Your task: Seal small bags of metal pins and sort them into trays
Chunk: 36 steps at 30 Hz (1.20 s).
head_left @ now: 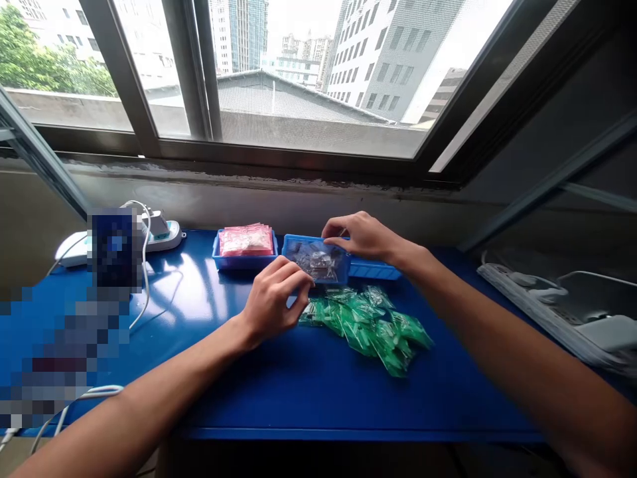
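- Nearest the camera, at four o'clock: right forearm (478, 325), slanting inward; at eight o'clock, left forearm (164, 392) (both bare).
- Just off centre toward three o'clock: right hand (365, 236), thumb and forefinger bent toward each other at the far rim of the middle blue tray (290, 241); cannot tell whether pinching it.
- Just off centre toward seven o'clock: left hand (276, 292), fingers curled, thumb drawn in close beneath the forefinger, at the tray's near left corner; cannot tell what, if anything, is pinched.
- Inside that tray, near the centre: clear packets (321, 262) (contents dark, too small to tell).
- At five o'clock, in front of the tray: green packets (365, 325), heaped on the blue table (298, 401).
- At nine o'clock: left blue tray (243, 263), piled with red packets (246, 239).
- At three o'clock, partly behind the right wrist: right blue tray (375, 269).
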### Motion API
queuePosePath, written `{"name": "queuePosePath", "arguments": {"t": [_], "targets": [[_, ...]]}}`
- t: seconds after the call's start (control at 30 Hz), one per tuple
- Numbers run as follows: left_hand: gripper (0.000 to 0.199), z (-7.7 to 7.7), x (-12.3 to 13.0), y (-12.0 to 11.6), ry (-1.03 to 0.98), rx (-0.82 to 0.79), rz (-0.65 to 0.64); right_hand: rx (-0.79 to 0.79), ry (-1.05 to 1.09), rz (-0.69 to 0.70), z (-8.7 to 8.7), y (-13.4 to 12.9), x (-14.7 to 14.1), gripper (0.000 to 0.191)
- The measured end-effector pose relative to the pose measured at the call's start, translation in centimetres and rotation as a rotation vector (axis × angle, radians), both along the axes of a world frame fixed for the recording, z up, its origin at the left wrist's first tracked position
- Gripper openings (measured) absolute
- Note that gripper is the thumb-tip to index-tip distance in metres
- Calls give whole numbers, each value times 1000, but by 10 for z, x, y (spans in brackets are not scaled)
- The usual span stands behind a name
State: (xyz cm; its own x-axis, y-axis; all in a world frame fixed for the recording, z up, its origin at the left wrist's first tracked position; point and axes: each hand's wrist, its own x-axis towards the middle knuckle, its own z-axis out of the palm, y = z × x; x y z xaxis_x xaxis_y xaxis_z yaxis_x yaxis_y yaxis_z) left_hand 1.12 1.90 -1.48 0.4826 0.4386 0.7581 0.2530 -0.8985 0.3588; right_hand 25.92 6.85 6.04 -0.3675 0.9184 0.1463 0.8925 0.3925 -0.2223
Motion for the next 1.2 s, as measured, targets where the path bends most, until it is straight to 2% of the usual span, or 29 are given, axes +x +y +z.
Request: {"name": "queuePosePath", "arguments": {"t": [0.17, 0.3, 0.4, 0.53, 0.67, 0.87, 1.2], "targets": [[19, 3, -1, 0, -59, 34, 14, 60, 72, 115, 0, -29, -1, 16], [19, 1, -2, 0, -32, 37, -26, -10, 59, 160, 3, -37, -2, 18], [19, -2, -2, -4, 88, 56, -156, -62, 56, 171, 7, -37, -3, 19], [18, -8, 2, -11, 306, 129, -321, -48, 62, 184, 11, -39, -4, 17], [18, -11, 6, -15, 408, 124, -323, 31, 58, 192, 12, -50, -5, 17], [16, -9, 6, -16, 419, 113, -319, 176, -2, 177, 15, -76, -9, 13], [18, -7, 7, -21, 394, 134, -334, 372, 11, 220, 5, -106, -4, 18]]}}
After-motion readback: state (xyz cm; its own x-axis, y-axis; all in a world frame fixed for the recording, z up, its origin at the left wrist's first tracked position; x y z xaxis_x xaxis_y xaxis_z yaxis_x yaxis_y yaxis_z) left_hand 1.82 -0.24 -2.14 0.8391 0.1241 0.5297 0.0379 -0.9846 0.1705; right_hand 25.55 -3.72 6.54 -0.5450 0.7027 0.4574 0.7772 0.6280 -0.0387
